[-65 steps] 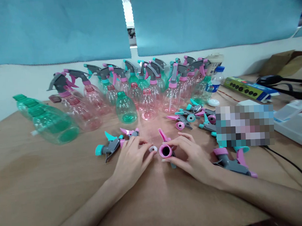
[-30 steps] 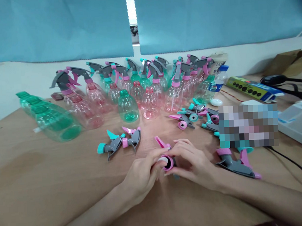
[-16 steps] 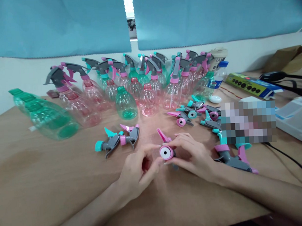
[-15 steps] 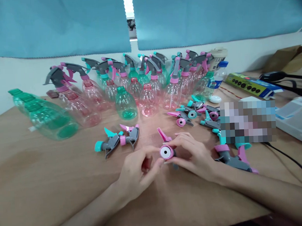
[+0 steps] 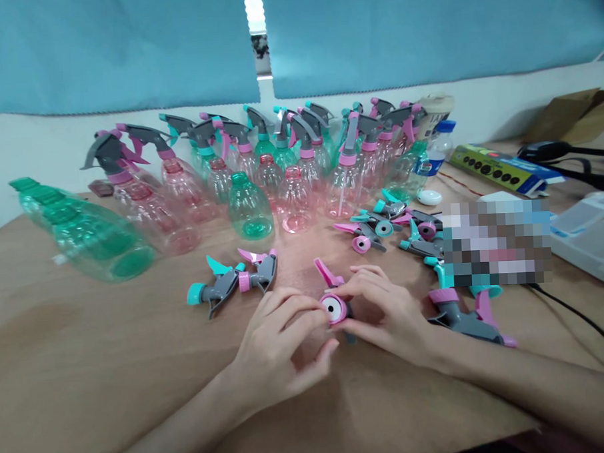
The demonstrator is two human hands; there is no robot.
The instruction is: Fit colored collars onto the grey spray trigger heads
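Note:
My right hand (image 5: 386,313) grips a grey spray head with a pink trigger and pink screw collar (image 5: 334,308), the collar's mouth facing me. A white washer with a dark hole sits inside the collar. My left hand (image 5: 282,344) is at the collar, its fingertips touching the rim and the washer; it holds nothing loose. Both hands rest low over the wooden table (image 5: 88,369).
Two loose spray heads (image 5: 232,283) lie left of my hands, several more (image 5: 392,226) to the right, one (image 5: 466,316) by my right wrist. Pink and green bottles (image 5: 280,181) crowd the back; green bottles (image 5: 86,229) lie at left. A cable (image 5: 581,321) runs at right.
My left hand picked up the white washer from the table and pressed it into the pink collar; its fingers now rest on the collar's rim. My right hand kept holding the spray head.

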